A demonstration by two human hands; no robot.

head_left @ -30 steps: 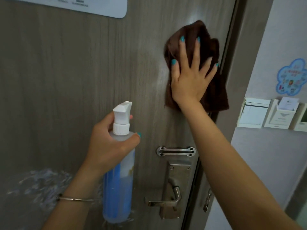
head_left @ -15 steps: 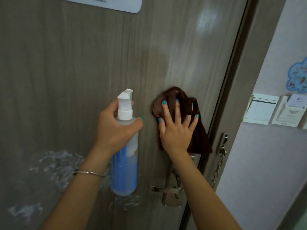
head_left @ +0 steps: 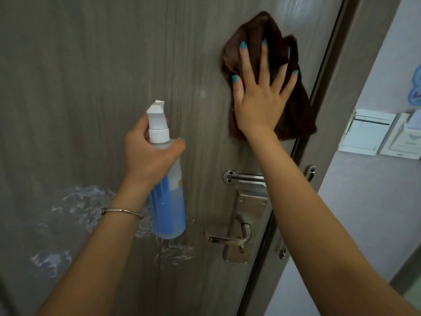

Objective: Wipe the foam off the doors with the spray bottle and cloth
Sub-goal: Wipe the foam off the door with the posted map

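Note:
A grey wood-grain door (head_left: 91, 76) fills the view. My right hand (head_left: 259, 96) presses a dark brown cloth (head_left: 293, 115) flat against the door's upper right, fingers spread over it. My left hand (head_left: 148, 156) grips the neck of a clear spray bottle (head_left: 169, 210) with blue liquid and a white nozzle, held upright a little off the door. White foam smears (head_left: 84, 201) cover the door's lower left, with more foam (head_left: 175, 252) under the bottle.
A metal lever handle (head_left: 230, 238) on its plate and a slide latch (head_left: 246, 177) sit below the cloth. The door frame (head_left: 325, 92) runs down the right. Wall switches and a card holder (head_left: 366, 135) hang on the white wall beyond.
My right hand has swept the cloth back up from just above the handle to the door's upper right. The left hand and bottle stay about where they were.

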